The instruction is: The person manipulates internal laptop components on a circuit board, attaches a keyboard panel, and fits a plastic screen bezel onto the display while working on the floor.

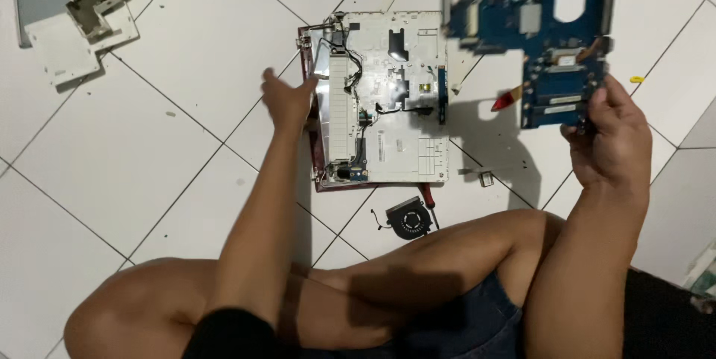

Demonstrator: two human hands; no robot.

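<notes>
My right hand (610, 135) holds a blue circuit board (538, 38) by its lower right corner, lifted above the white tiled floor. The board looks blurred. My left hand (286, 99) rests with fingers apart on the left edge of an opened laptop base (403, 143), a white inner shell with a dark red rim and loose black wires. I sit on the floor with my legs folded in front of me.
A small black round fan (409, 219) lies just below the laptop base beside a red-handled screwdriver (427, 196). White casing parts (82, 8) lie at the top left. A small yellow bit (636, 79) and a small metal piece (485, 178) lie on the tiles.
</notes>
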